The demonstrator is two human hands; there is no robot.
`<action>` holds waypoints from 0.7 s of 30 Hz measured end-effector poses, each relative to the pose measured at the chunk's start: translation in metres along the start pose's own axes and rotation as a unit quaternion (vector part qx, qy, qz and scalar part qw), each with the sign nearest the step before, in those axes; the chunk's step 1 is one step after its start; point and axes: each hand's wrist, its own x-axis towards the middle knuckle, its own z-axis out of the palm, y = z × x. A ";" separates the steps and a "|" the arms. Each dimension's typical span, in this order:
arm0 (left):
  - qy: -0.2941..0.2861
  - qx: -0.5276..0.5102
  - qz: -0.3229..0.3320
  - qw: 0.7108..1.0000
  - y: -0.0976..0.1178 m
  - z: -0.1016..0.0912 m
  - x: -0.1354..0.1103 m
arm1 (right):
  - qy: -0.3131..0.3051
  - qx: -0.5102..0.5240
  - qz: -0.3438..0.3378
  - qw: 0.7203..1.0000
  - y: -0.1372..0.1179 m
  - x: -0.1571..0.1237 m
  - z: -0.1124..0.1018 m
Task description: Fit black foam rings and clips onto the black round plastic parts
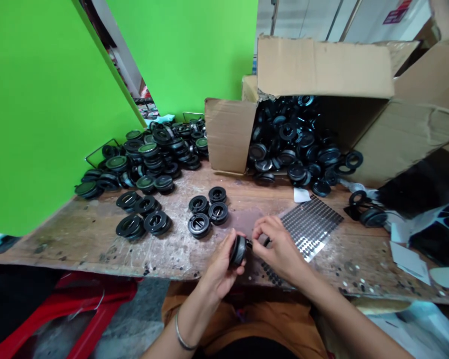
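Note:
My left hand (224, 262) is wrapped round a black round part with a ribbed rim (238, 250), held on edge just above the table's front. Close to that part's right side, my right hand (279, 244) has thumb and forefinger pinched together. A small dark bit shows at its fingertips, too small to name. To the right of this hand lies a sheet of small black round dots (314, 224), partly covered by the hand. Several similar black round parts (199, 225) stand in a cluster beyond my left hand, and another cluster (157, 222) sits farther left.
A large pile of black round parts (147, 149) lies at the back left by a green panel (194, 55). An open cardboard box (226, 137) on its side spills more of them. Loose dots are scattered along the wooden table's front edge (344, 279). A red stool (78, 294) stands lower left.

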 end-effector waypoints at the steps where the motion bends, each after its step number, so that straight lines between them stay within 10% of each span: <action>1: -0.003 0.003 0.000 1.000 -0.001 0.001 -0.001 | -0.002 -0.003 0.005 1.000 -0.002 0.000 0.003; 10: 0.013 -0.018 -0.018 1.000 -0.006 0.007 -0.005 | -0.028 -0.047 0.024 0.998 -0.001 -0.003 0.004; 21: 0.046 -0.061 -0.063 0.995 -0.002 0.006 -0.003 | 0.013 -0.140 -0.162 0.977 -0.003 -0.037 0.013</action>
